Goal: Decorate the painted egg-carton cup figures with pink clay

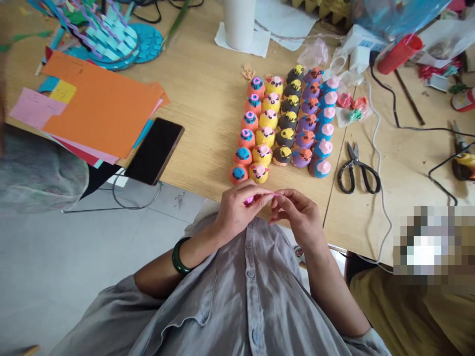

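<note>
One pink piece [249, 200] pinched in left hand [237, 212], right hand [297, 215] curled beside

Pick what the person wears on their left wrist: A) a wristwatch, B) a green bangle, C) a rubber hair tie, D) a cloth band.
B: a dark green bangle circles the wrist just behind the left hand.

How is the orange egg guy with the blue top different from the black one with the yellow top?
The orange figure has an orange body and a blue patch on top, while the dark figure has a nearly black body and a yellow patch. The orange figure ends the leftmost row; the dark figure ends the third row. Both are small, round and painted, and both stand on the wooden table.
</note>
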{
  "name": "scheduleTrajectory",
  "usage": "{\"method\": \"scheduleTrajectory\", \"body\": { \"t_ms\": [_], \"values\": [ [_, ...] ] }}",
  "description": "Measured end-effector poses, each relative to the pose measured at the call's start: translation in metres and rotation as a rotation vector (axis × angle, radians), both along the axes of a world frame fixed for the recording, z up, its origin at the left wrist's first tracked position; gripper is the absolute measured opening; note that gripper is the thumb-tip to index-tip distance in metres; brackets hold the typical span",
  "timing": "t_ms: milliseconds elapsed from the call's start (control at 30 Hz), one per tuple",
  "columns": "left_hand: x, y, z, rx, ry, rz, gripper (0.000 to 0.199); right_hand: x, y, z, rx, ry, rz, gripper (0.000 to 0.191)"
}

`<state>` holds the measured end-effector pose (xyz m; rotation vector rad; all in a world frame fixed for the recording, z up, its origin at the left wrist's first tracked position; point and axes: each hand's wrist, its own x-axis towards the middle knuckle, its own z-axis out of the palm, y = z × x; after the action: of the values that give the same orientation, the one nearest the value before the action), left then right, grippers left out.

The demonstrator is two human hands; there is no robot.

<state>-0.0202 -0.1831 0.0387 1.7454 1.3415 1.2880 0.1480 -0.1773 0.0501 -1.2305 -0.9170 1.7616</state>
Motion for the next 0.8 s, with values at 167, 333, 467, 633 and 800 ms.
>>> {"method": "scheduleTrajectory", "body": {
  "t_ms": [167,333,467,633,800],
  "values": [
    [-0.0002,-0.0004,0.0016,0.016,0.025,0.007,0.009,0.0012,0.0004,-0.0016,0.001,0.009,0.003,0.032],
    [-0.0002,-0.0013,-0.0036,0.037,0.041,0.013,0.016,-0.0021,0.0012,-0.0038,-0.027,0.000,-0.021,0.029],
    [-0.0013,-0.0011,-0.0072,0.036,0.029,-0.010,0.032,-0.0028,0.0022,-0.0046,-0.062,0.023,-0.025,0.032],
    [0.0007,-0.0009,-0.0046,0.088,-0.032,-0.019,0.008,-0.0019,0.0015,-0.0038,-0.085,0.039,0.059,0.038],
    [0.0023,-0.0004,-0.0030,0.085,-0.029,0.005,0.005,-0.0016,0.0007,-0.0028,-0.090,0.078,0.034,0.035]
  ]
}}
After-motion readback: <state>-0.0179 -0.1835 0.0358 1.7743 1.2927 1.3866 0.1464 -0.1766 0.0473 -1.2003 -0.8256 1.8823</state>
